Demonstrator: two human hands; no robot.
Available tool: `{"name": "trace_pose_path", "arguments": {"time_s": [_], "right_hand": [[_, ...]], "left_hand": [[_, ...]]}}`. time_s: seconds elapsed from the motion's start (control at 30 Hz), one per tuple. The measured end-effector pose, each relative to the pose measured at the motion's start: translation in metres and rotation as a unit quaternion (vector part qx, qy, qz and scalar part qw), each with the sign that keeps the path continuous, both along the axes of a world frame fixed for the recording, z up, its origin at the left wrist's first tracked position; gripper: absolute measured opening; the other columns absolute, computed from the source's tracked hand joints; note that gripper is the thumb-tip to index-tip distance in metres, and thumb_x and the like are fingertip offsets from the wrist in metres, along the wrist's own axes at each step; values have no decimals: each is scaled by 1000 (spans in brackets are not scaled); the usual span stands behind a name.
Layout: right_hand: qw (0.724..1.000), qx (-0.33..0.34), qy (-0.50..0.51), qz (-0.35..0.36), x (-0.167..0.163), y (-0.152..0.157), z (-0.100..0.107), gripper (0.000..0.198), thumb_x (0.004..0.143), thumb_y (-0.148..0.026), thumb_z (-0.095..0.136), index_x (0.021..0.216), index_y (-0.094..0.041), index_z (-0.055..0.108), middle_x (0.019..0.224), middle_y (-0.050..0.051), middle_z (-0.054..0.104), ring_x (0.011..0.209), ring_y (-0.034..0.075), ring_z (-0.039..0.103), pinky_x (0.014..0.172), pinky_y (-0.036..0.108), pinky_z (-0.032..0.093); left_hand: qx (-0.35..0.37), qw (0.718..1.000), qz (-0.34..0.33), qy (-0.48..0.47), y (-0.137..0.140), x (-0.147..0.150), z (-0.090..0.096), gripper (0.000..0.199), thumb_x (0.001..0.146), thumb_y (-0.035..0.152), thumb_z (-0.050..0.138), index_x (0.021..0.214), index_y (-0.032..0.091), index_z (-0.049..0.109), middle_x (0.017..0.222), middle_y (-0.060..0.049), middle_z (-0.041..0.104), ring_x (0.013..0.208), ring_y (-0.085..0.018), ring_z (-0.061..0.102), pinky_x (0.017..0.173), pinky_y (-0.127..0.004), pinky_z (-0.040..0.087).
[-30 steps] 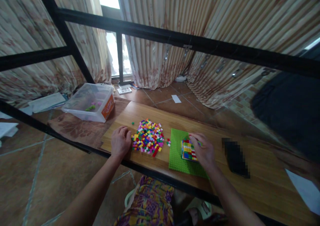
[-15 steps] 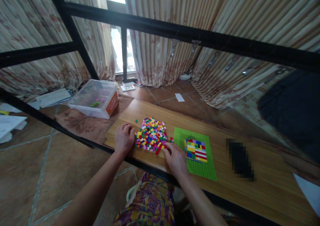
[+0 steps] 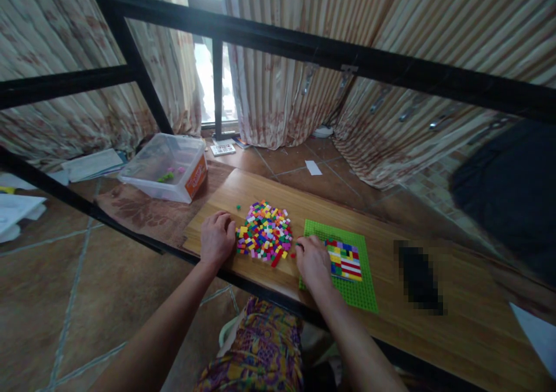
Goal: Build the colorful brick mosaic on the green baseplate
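A loose heap of small colourful building bricks (image 3: pixel 266 230) lies on the wooden tabletop. At its left edge rests my left hand (image 3: pixel 217 237), fingers loosely bent and slightly apart, holding nothing that I can see. My right hand (image 3: pixel 314 260) is over the left side of the green baseplate (image 3: pixel 368 288). Its thumb and fingers are pinched together at a small dark brick (image 3: pixel 299 245), partly hidden by the fingertips. On the baseplate sits a flat, multicoloured block of joined bricks (image 3: pixel 347 259), its left side covered by my right hand.
A clear plastic box (image 3: pixel 160 172) with a few green and pink pieces stands on a brown mat beyond the table's left end. Black metal bars (image 3: pixel 260 33) cross in front of striped curtains. A blurred dark object (image 3: pixel 419 279) lies at the right on the tabletop (image 3: pixel 469 322).
My right hand has moved right, from the heap's lower right edge to the baseplate's left side. My left hand has stayed beside the heap. The view has shifted slightly.
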State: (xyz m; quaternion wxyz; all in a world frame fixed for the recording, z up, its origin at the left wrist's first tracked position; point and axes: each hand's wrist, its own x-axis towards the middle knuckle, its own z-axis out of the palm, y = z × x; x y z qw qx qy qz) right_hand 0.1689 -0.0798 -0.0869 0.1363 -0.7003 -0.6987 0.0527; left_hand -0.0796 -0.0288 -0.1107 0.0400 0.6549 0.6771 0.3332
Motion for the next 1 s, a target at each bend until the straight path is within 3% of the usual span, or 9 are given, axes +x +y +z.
{"name": "trace_pose_path", "arguments": {"time_s": [0.23, 0.4, 0.57, 0.73, 0.83, 1.0], "right_hand": [[1000, -20, 7, 6, -5, 7, 3, 15, 89, -20, 54, 89, -23, 69, 92, 6, 64, 92, 20, 56, 83, 29, 40], [994, 26, 104, 16, -6, 0, 10, 16, 89, -19, 51, 87, -20, 67, 89, 6, 67, 88, 21, 59, 81, 32, 43], [957, 78, 278, -9, 15, -20, 27, 18, 88, -29, 51, 90, -21, 67, 89, 6, 70, 82, 20, 64, 75, 32, 48], [923, 93, 365, -82, 57, -32, 32, 26, 86, -41, 55, 95, -20, 67, 92, 7, 72, 82, 21, 67, 76, 36, 52], [917, 116, 370, -93, 81, -33, 30, 30, 85, -41, 55, 100, -19, 69, 98, 9, 72, 88, 23, 67, 81, 39, 52], [946, 128, 284, -87, 100, -27, 29, 29, 85, -40, 53, 92, -20, 73, 96, 9, 73, 88, 24, 67, 83, 41, 51]], "left_hand": [[8, 1000, -1, 10, 0, -2, -2, 25, 87, 32, 47, 96, 18, 66, 111, -11, 66, 106, -27, 57, 98, -41, 43], [6, 1000, -7, 17, 1, -3, -1, 26, 87, 33, 46, 96, 18, 66, 111, -11, 67, 108, -28, 57, 99, -42, 43], [6, 1000, -11, 21, 2, -3, 0, 27, 87, 33, 46, 95, 17, 67, 111, -12, 67, 107, -29, 58, 98, -43, 43], [8, 1000, -9, 21, 3, -3, -2, 28, 87, 33, 46, 94, 18, 67, 111, -12, 67, 107, -28, 58, 98, -42, 43], [13, 1000, -10, 21, 4, -4, -4, 29, 88, 34, 45, 95, 17, 67, 111, -12, 67, 107, -28, 58, 99, -42, 43], [13, 1000, -11, 25, 5, -5, -5, 30, 88, 35, 45, 96, 17, 68, 110, -12, 67, 107, -28, 58, 98, -42, 43]]}}
